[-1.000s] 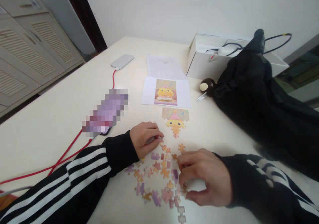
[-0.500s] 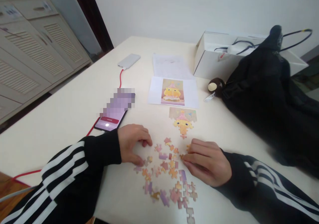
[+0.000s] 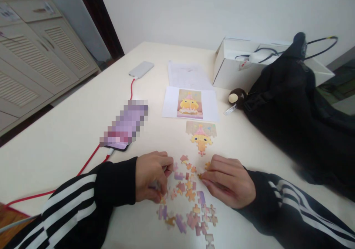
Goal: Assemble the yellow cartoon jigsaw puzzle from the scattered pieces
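Loose jigsaw puzzle pieces (image 3: 190, 195) in orange, pink and purple lie scattered on the table between my hands. My left hand (image 3: 154, 177) is at their left side, thumb and index finger brought together on an orange puzzle piece (image 3: 163, 200). On the right, my right hand (image 3: 229, 180) rests low with its fingertips pinched on a small yellow-brown puzzle piece (image 3: 200, 176). Another yellow piece (image 3: 207, 165) shows beside its knuckles. Beyond the loose pieces is a partly joined puzzle (image 3: 201, 135) with a yellow character in a pink hat.
Behind the joined puzzle lies a paper with a printed picture (image 3: 190, 104), another sheet (image 3: 188, 74) beyond it. To the left are a phone (image 3: 127, 125), a red cable (image 3: 88, 164) and a power bank (image 3: 141, 70). A white box (image 3: 240, 70) and black bag (image 3: 285, 112) stand right.
My left hand has moved down and slightly right, from spread fingers to a pinch at the orange piece. My right hand stays nearly in place. The view has shifted slightly.
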Motion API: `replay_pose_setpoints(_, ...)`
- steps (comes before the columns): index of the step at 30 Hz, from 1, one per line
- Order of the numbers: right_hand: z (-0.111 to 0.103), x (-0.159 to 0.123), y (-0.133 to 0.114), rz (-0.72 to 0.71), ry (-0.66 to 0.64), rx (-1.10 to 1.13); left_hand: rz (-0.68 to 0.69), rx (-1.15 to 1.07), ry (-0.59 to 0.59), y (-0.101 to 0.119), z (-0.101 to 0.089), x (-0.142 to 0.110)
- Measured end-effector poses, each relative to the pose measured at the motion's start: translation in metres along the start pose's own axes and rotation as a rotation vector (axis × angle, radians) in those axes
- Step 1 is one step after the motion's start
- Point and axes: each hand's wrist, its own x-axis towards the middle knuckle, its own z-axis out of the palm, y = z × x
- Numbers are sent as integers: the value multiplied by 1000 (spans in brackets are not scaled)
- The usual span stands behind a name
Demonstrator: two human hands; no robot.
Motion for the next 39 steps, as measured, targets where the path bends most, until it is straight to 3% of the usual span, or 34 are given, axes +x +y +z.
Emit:
replay_pose_setpoints(4,-1,2,-1,27,17,55,87,-120,62,-2,0,4)
replay_pose_setpoints(10,-6,7,4,143,70,158,75,-121,470,-3,-1,34)
replay_pose_setpoints(17,-2,2,17,242,125,56,126,-55,519,-5,18,62)
replay_pose_setpoints(23,-1,1,18,123,140,9,-33,-387,562,11,30,71)
replay_pose_setpoints(27,-3,0,19,112,147,-40,-161,-612,574,9,32,76)
replay_pose_setpoints(32,-2,0,21,195,171,-52,-130,-394,636,-2,25,75)
replay_pose_setpoints(36,-1,0,23,159,118,-50,37,-98,642,-3,25,74)
replay_pose_setpoints(39,-2,-1,24,150,92,-55,127,-45,653,-1,25,75)
